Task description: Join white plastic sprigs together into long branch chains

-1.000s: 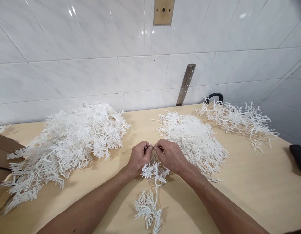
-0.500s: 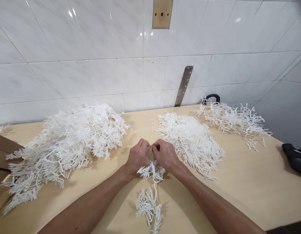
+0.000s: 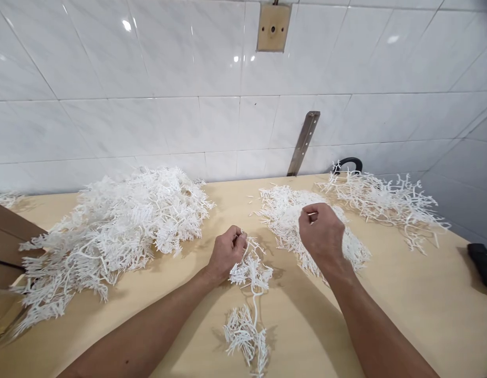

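Moved away from the left hand (image 3: pixel 228 254), the right hand (image 3: pixel 320 228) is over a white pile (image 3: pixel 290 215), its grip unclear; the left pinches a white branching strand (image 3: pixel 253 268).

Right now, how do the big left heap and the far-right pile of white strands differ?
The left heap is larger and denser; the far-right pile is smaller and looser, with tabletop showing through. The left heap is bushy with fine tufts; the far-right pile is mostly bare, curved stems with forked ends. Both are white, branched and tangled.
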A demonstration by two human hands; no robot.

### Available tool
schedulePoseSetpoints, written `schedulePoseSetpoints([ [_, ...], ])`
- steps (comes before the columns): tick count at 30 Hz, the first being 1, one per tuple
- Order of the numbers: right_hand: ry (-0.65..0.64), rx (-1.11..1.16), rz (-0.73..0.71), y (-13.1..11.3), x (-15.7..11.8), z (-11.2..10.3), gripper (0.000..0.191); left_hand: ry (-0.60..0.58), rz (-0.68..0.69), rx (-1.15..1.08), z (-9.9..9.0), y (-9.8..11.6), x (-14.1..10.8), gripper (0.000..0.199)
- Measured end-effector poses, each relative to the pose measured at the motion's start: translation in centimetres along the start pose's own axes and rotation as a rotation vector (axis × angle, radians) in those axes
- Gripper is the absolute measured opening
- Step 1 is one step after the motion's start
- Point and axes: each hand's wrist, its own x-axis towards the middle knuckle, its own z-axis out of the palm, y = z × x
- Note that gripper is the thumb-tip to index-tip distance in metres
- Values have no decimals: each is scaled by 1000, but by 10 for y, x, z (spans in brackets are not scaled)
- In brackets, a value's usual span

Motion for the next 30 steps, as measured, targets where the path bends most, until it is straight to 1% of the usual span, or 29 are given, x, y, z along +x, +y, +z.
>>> schedulePoseSetpoints([
  [2,56,-72,-38,9,7,-6,18,12,-20,-41,1,1,0,22],
  [4,89,-72,-62,10,10,-11,24,31,-32,-62,1,2,-1,22],
  [5,82,-33,-68,7,9,-12,24,41,-35,-64,1,2,-1,22],
  [6,45,30,-72,1,6,-13,22,48,-36,-63,1,3,-1,22],
  [7,-25,106,-80,-5,2,-12,20,53,-36,-59,1,3,-1,22],
  [8,-121,196,-93,-13,-4,-10,20,55,-33,-53,1,4,-1,23],
  [10,-405,326,-171,-29,-17,-5,23,54,-23,-33,1,5,-2,23],
  [11,-498,337,-203,-36,-24,-2,23,53,-16,-21,1,6,-2,22],
  [12,-558,340,-251,-42,-30,1,23,51,-11,-7,1,7,-3,22],
  [14,-623,329,-313,-47,-39,6,21,43,-5,15,1,8,-3,22],
  [20,-699,267,-317,-43,-43,14,12,6,2,41,1,7,-2,22],
  [25,-684,273,-302,-46,-43,15,9,-3,23,80,1,7,-4,19],
  [30,-671,336,-199,-50,-43,12,12,-1,44,98,0,9,-5,18],
])
